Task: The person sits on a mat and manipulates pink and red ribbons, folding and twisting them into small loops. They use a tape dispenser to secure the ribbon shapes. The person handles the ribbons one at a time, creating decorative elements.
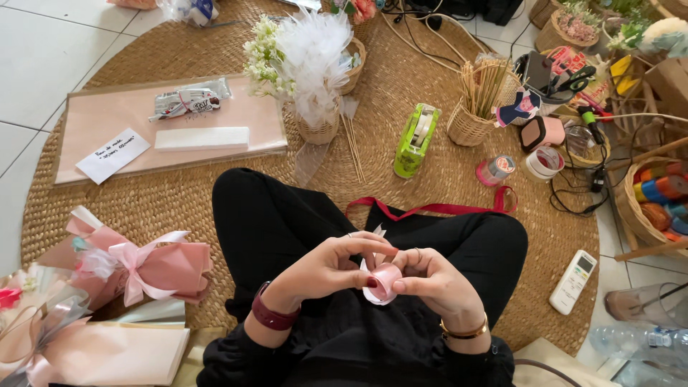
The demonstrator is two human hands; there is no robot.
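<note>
My left hand (331,264) and right hand (428,276) meet over my lap, fingers of both pinched together on a small roll of pink ribbon (383,281) held between them. Just beyond my knuckles a red ribbon (437,208) trails across my knees. Farther ahead stands a green tape dispenser (416,139); off to my right lies a white remote (573,281); to my left, a pink wrapped bouquet (143,265).

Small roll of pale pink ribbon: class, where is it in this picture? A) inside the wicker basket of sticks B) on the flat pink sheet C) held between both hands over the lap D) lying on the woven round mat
C: the small roll of pale pink ribbon is pinched between the left hand and the right hand, above the black-clad lap.
</note>
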